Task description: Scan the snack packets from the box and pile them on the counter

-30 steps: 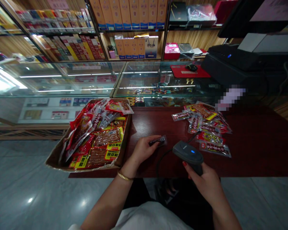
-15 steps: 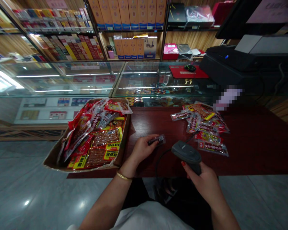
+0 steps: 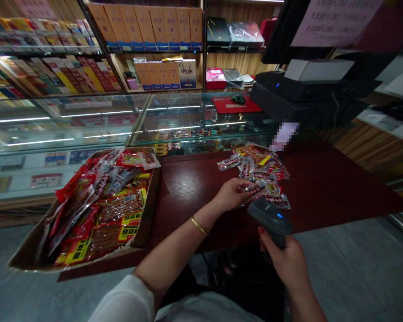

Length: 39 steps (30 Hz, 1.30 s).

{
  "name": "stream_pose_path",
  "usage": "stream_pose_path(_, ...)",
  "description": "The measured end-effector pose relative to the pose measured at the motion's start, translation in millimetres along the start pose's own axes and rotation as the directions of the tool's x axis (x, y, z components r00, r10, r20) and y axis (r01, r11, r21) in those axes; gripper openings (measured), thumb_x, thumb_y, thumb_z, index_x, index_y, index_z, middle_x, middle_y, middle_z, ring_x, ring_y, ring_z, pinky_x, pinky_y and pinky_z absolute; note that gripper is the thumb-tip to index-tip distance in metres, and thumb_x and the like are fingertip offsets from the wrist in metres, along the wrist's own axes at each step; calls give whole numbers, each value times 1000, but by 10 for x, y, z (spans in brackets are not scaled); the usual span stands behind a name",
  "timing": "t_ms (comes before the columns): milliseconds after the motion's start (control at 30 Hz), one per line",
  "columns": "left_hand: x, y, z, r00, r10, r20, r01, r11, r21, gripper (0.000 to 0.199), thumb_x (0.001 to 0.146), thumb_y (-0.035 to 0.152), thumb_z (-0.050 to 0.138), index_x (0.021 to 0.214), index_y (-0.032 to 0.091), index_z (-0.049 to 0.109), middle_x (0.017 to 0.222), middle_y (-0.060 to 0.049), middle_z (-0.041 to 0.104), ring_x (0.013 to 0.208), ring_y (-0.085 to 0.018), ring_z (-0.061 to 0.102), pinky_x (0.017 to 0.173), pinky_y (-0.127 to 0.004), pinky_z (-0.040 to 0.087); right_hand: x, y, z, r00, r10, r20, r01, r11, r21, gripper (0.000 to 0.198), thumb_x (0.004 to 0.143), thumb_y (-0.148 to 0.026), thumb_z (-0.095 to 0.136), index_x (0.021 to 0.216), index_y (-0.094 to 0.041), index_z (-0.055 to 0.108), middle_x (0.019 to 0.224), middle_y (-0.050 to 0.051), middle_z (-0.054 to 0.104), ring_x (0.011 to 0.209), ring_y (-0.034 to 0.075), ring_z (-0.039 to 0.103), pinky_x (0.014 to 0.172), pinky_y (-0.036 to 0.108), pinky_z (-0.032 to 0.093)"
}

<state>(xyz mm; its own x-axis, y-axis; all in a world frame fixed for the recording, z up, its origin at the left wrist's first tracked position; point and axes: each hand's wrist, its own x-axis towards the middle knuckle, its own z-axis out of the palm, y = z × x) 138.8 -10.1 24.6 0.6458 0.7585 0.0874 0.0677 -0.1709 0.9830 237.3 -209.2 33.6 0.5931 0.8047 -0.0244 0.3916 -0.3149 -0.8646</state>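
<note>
My left hand [image 3: 233, 194], with a gold bangle at the wrist, pinches a small snack packet [image 3: 255, 188] at the near edge of a loose pile of snack packets [image 3: 255, 156] on the dark red table. My right hand [image 3: 285, 255] is wrapped round the handle of a dark barcode scanner [image 3: 270, 217], whose blue light is lit. The scanner's head points up and left, close to the packet. To the left stands an open cardboard box [image 3: 147, 223] full of red, yellow and clear snack packets [image 3: 117, 205].
Behind the table [image 3: 188, 188] runs a glass display counter [image 3: 174, 118], with a red mouse pad [image 3: 221, 106] and a mouse [image 3: 237, 99] on top. A monitor [image 3: 278, 40] and black machines [image 3: 309, 107] stand at the right. Shelves of boxes [image 3: 147, 27] line the back.
My left hand has carried the small packet rightward from the middle of the table to the pile. A blue light now shows on the scanner. The view has turned to the right.
</note>
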Motion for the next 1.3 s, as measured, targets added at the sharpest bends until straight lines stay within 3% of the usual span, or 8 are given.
stream_pose_path(133,482,45,347,992,108,59,-116,981,158,43,82,17,76,125,16,74,119,-10,78,106,-23,74,99,-35,58,-17,-35,-71,999,-15,-47,14,999,-32,53,81,-72,66,61,-22,69,57,6,72,54,24,68,56,33,53)
stream_pose_path(267,488,152,284,976,214,-41,-198,950,241,39,87,13,68,126,18,73,135,-11,73,128,-25,66,116,-40,47,-23,-19,-59,999,-26,-38,24,998,-54,53,81,-71,66,59,-23,67,55,5,71,54,24,68,58,33,53)
stream_pose_path(500,-1195,586,-691,852,321,-413,-142,902,408,31,95,15,54,116,23,75,114,-8,78,108,-20,72,99,-34,58,19,229,123,997,48,57,-42,993,-107,44,72,-66,74,69,-22,76,67,10,79,64,32,77,55,35,57)
stream_pose_path(733,-2719,867,-1991,466,473,-748,493,563,664,23,94,27,61,110,22,76,114,-8,77,107,-23,72,102,-39,55,81,66,545,969,-106,222,98,994,46,44,74,-68,76,66,-24,76,65,7,79,56,26,74,52,31,58)
stream_pose_path(800,-2902,804,-2278,420,454,-786,597,514,616,27,94,32,60,114,20,75,117,-9,77,108,-25,71,102,-40,54,108,19,605,957,-123,262,113,992,55,46,70,-69,78,66,-24,78,67,7,79,59,27,75,51,30,58)
stream_pose_path(967,-2911,582,-2566,585,246,-773,709,307,634,48,95,40,56,137,17,63,145,-16,64,138,-35,55,118,-56,41,79,-18,652,943,-108,316,113,994,4,47,70,-70,78,67,-23,79,69,7,80,62,27,77,52,28,58)
stream_pose_path(1133,-2757,503,-2482,602,171,-780,755,194,626,38,96,38,58,128,21,67,155,-16,56,153,-42,36,120,-70,29,-7,-29,624,951,-64,302,67,998,3,51,69,-74,76,66,-23,76,68,7,80,63,27,77,55,29,59)
stream_pose_path(1300,-2793,545,-2403,597,228,-770,726,254,638,13,84,26,74,96,23,71,154,-11,57,153,-39,37,122,-68,27,39,34,579,945,-15,327,10,1000,17,53,67,-75,77,70,-22,77,71,8,80,69,28,78,56,28,59)
